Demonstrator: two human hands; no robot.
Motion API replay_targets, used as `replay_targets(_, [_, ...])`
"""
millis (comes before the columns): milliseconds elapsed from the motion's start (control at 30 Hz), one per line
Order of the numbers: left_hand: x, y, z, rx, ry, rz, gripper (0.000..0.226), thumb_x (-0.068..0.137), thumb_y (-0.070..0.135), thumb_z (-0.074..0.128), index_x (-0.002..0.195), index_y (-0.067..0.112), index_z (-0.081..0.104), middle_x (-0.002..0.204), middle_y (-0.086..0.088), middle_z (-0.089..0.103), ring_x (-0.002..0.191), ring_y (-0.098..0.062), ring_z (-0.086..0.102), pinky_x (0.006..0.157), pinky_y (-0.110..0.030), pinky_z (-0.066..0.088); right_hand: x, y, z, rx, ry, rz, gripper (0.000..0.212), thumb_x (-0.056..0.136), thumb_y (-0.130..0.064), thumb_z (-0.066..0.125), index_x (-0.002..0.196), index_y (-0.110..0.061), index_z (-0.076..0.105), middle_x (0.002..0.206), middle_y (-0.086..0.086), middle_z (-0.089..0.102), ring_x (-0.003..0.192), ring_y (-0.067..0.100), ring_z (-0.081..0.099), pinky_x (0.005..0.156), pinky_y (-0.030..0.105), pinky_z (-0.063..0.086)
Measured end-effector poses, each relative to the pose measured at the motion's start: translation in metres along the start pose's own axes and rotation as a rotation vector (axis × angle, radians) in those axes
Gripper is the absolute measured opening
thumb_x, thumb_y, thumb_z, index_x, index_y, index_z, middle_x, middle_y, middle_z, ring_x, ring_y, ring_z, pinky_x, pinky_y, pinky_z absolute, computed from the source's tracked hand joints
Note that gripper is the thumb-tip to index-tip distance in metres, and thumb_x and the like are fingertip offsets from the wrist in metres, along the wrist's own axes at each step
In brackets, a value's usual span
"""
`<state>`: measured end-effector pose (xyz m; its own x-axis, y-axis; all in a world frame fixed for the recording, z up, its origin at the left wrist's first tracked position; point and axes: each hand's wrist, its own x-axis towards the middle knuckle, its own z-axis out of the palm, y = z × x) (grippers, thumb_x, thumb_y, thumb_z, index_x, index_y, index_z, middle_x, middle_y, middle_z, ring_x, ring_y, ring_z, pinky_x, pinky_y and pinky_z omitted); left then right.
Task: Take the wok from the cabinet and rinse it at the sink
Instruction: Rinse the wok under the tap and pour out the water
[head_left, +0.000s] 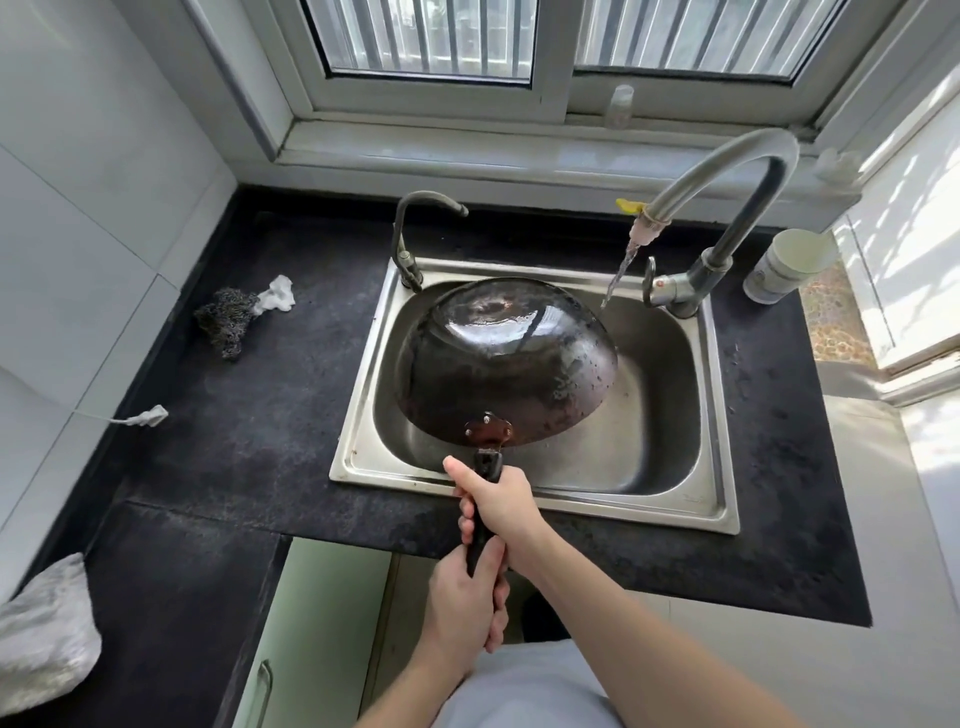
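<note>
The dark wok (506, 364) is turned upside down over the steel sink (670, 457), its wet rounded underside facing up. Its black handle (485, 499) points toward me over the sink's front rim. My right hand (496, 501) grips the handle near the wok. My left hand (467, 597) grips the handle's end, just below the right hand. Water runs from the tall curved faucet (727, 176) in a thin stream (618, 275) that lands just past the wok's far right edge.
A second, smaller tap (410, 234) stands at the sink's back left. A steel scourer and white cloth (234, 317) lie on the black counter (249, 426) to the left. A white cup (787, 265) stands right of the faucet. A grey rag (41, 634) lies at the lower left. Green cabinet doors (311, 623) are below.
</note>
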<state>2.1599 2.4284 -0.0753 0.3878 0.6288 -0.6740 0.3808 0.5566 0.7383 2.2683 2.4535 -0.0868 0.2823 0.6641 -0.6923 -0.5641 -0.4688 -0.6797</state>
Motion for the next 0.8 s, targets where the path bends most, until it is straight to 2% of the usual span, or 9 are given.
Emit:
replay_targets(167, [-0.001,0.0,0.004,0.069,0.053,0.019,0.039,0.099,0.028,0.051,0.074,-0.002,0.053,0.048,-0.008,0.048,0.027,-0.02,0.037,0.032,-0.022,0.026,-0.003,0.003,-0.006,-0.056,-0.03,-0.108,0.031,0.096,-0.026,0.067,0.073,-0.01,0.055,0.057,0.005,0.057,0.044,0.018,0.055,0.046,0.029,0.049])
replay_targets(333, [-0.004,0.0,0.006,0.12,0.048,0.022,0.037,0.099,0.028,0.05,0.081,-0.004,0.059,0.048,-0.005,0.051,0.029,-0.018,0.041,0.031,-0.024,0.03,-0.006,0.004,-0.013,-0.108,-0.07,-0.166,0.03,0.095,-0.024,0.069,0.074,-0.009,0.054,0.056,0.006,0.057,0.046,0.019,0.057,0.05,0.031,0.053])
replay_targets(600, [-0.013,-0.002,0.001,0.162,0.058,0.079,0.032,0.098,0.027,0.051,0.082,0.001,0.061,0.046,-0.002,0.053,0.029,-0.017,0.044,0.029,-0.024,0.033,-0.015,0.007,-0.011,-0.061,-0.093,-0.231,0.024,0.094,-0.017,0.07,0.081,-0.008,0.051,0.053,0.008,0.05,0.042,0.019,0.053,0.047,0.031,0.05])
replay_targets(800, [-0.009,0.004,0.008,0.11,0.021,0.142,0.032,0.098,0.027,0.051,0.078,0.002,0.056,0.05,-0.008,0.051,0.028,-0.018,0.038,0.031,-0.023,0.031,-0.012,-0.002,-0.015,-0.032,-0.084,-0.253,0.024,0.093,-0.013,0.071,0.082,-0.008,0.049,0.051,0.007,0.047,0.04,0.019,0.051,0.046,0.031,0.048])
